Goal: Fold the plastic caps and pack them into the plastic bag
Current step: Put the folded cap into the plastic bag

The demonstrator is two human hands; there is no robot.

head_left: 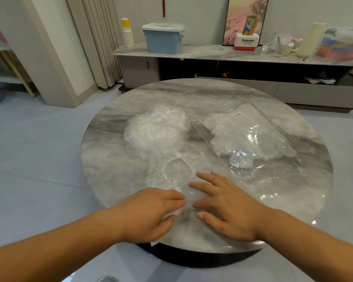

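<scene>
At the round marble table's (102,159) 6 o'clock edge, the right hand (226,208) lies flat with its fingers spread, pressing a flattened plastic cap (177,174). The left hand (149,212) curls thumb and forefinger at the cap's near rim. The film is so clear there that I cannot tell whether they pinch it. The cap's outline is faint against the marble. Toward 11 o'clock sits a crumpled pile of caps (157,129), too tangled to count. Toward 2 o'clock lies the plastic bag (273,143) with caps inside and a small, unreadable white label (237,114). Glare blurs the bag's edges.
</scene>
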